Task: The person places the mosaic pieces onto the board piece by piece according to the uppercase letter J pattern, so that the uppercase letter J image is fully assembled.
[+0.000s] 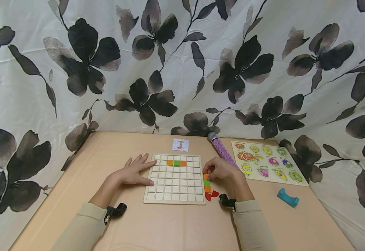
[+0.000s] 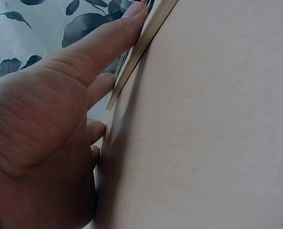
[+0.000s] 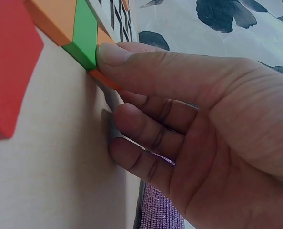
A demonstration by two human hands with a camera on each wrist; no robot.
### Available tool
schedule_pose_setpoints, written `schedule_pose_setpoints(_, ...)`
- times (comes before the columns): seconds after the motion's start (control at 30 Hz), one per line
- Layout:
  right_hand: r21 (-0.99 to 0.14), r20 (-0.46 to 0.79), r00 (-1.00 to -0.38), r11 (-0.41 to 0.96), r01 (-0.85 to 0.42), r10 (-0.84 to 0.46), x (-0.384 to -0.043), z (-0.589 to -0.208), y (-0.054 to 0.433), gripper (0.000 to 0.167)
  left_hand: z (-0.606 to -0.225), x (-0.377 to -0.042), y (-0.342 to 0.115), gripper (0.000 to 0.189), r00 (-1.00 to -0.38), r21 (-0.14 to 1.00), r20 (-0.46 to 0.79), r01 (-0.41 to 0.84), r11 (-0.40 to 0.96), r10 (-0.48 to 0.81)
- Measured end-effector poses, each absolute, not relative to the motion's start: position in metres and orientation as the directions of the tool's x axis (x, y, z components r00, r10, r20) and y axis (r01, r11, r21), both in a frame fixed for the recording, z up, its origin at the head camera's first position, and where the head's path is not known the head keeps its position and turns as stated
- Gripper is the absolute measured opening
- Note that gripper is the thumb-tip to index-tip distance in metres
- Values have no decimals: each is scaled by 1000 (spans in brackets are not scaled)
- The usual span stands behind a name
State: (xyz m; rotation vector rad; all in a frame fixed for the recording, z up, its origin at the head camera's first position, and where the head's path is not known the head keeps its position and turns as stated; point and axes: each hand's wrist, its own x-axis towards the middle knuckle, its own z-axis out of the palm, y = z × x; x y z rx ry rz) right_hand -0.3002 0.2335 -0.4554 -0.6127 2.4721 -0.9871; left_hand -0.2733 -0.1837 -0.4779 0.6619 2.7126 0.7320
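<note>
A pale wooden grid board (image 1: 174,202) lies on the table, with an orange square (image 1: 169,162), a green square (image 1: 176,163) and another orange square (image 1: 183,163) in a row near its top. Spread fingers of my left hand (image 1: 132,173) rest at the board's left edge, thumb and index finger touching it. Along the right edge lie colored blocks: green (image 1: 206,183) and orange (image 1: 207,189) below an orange block (image 3: 104,37). My right hand (image 1: 222,170) pinches that far orange block, its thumb also against the green one; the index fingertip is mostly hidden. Two red pieces (image 3: 13,67) lie nearby.
Beyond the board lies a small pattern card (image 1: 180,145). To the right are a purple glittery microphone (image 1: 222,150), a sheet of fruit stickers (image 1: 268,162) and a teal curved block (image 1: 288,198). A floral cloth (image 1: 188,80) hangs behind the table (image 1: 157,230).
</note>
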Motion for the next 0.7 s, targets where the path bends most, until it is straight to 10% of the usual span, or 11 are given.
schedule_pose_setpoints(0.7,-728,-165,-851,644,-235,-498,-297,-451,232,8,-478,-272,-183,98,-864,530,-119,361,767,489)
